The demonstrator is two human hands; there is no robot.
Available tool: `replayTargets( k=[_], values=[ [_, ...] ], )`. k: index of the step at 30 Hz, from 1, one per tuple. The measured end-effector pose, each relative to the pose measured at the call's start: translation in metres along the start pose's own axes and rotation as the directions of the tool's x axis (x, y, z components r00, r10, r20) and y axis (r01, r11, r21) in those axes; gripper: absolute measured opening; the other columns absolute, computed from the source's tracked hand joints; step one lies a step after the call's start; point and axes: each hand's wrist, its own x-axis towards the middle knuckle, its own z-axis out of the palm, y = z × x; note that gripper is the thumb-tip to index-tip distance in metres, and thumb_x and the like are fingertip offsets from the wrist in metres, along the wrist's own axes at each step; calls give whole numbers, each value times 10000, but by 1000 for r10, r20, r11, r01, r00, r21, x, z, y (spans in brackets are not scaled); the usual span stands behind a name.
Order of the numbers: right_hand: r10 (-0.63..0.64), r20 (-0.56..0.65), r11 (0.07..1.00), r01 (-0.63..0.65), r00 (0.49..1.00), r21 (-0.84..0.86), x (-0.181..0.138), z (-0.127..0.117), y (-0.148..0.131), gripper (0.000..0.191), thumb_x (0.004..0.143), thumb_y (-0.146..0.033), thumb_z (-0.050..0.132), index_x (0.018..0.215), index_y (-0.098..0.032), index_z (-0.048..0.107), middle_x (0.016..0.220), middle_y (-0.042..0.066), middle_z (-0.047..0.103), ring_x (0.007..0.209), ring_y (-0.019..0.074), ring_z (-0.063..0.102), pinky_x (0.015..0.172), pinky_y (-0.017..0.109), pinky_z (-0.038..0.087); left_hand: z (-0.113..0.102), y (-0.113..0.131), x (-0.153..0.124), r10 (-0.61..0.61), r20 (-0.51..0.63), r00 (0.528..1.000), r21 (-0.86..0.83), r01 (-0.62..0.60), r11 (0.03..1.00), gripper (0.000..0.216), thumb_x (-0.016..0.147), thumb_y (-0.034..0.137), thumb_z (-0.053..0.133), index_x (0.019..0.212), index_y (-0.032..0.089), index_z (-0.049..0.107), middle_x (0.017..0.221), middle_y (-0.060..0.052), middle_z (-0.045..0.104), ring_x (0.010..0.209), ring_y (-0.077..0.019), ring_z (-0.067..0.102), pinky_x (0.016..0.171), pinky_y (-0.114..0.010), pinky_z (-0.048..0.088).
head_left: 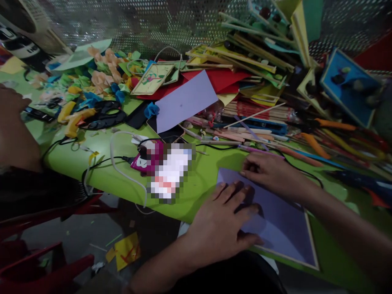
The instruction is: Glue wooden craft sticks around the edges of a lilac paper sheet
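Note:
A lavender paper sheet [281, 224] lies on the green table [202, 171] in front of me, over a thin wooden frame [312, 245]. My left hand [223, 220] rests flat on the sheet's near left part, fingers spread. My right hand [269, 173] presses its fingertips on the sheet's far left corner, fingers together and bent.
Another lavender sheet [183, 100] lies further back on red paper [226, 79]. Black scissors [105, 114], yellow glue guns [75, 120], paper flowers [104, 69], sticks and framed crafts [263, 53] crowd the table's back. A phone [143, 157] with cables sits at left. Another person's arm [14, 130] is at far left.

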Motion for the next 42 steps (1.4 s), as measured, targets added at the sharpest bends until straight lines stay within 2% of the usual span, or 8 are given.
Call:
replayTargets(
  k=[6,16,26,32,42],
  values=[
    [36,9,999,-36,999,18,-2,6,1,162,925,-379,583,839,-247,619,805,26,679,711,190,598,650,338,424,-2,1,0,-8,30,1000,-21,9,1000,618,1016,641,551,1507,267,542,1673,-85,433,1587,-304,338,1316,-507,256],
    [33,-7,999,-33,999,-14,-4,8,-3,139,935,-334,546,827,-252,574,800,19,648,700,180,575,642,334,403,-2,1,0,-6,14,1000,-22,7,1000,625,1015,652,531,1489,246,554,1658,-124,446,1577,-316,359,1317,-512,247],
    [-1,-50,999,-1,999,-38,-3,7,4,125,934,-329,528,839,-257,567,814,31,657,728,201,596,674,354,427,-2,1,0,-6,9,1000,-27,6,1000,614,1005,612,575,1497,245,552,1670,-108,438,1589,-313,337,1316,-507,252],
    [21,51,999,-24,998,44,-5,-3,-1,228,950,-463,560,874,-255,618,811,38,678,704,207,608,635,347,435,-3,1,0,-13,22,1000,-38,14,999,600,1022,620,540,1493,249,556,1652,-106,463,1593,-307,331,1319,-500,246],
    [37,-47,999,-39,998,-32,-2,9,-1,156,941,-360,529,815,-269,542,785,31,654,707,201,586,651,349,400,-5,2,0,-10,53,999,-40,12,999,608,1015,593,564,1511,243,537,1708,-79,387,1610,-298,293,1335,-486,211]
  ],
)
